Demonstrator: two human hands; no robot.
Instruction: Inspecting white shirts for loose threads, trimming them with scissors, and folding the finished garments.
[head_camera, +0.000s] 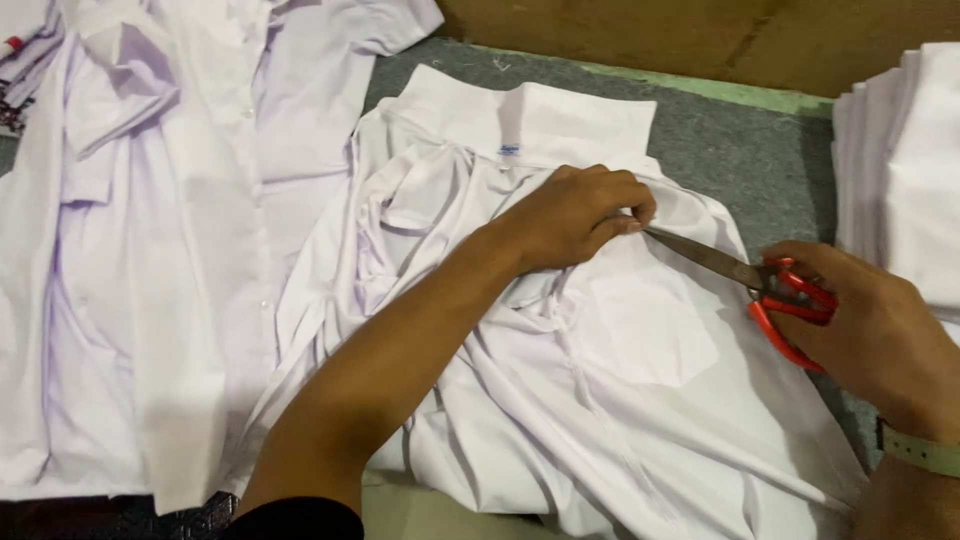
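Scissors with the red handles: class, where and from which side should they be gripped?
Grip the scissors by the red loops, from the right, as the right hand does. The blades point left, tips under the left hand pinching the white shirt.

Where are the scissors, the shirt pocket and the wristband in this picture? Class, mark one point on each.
scissors (790, 300): head view, on the red handle loops in the right hand.
shirt pocket (645, 335): head view, on the middle of the flat pocket patch.
wristband (920, 450): head view, on the pale strap around the right wrist.
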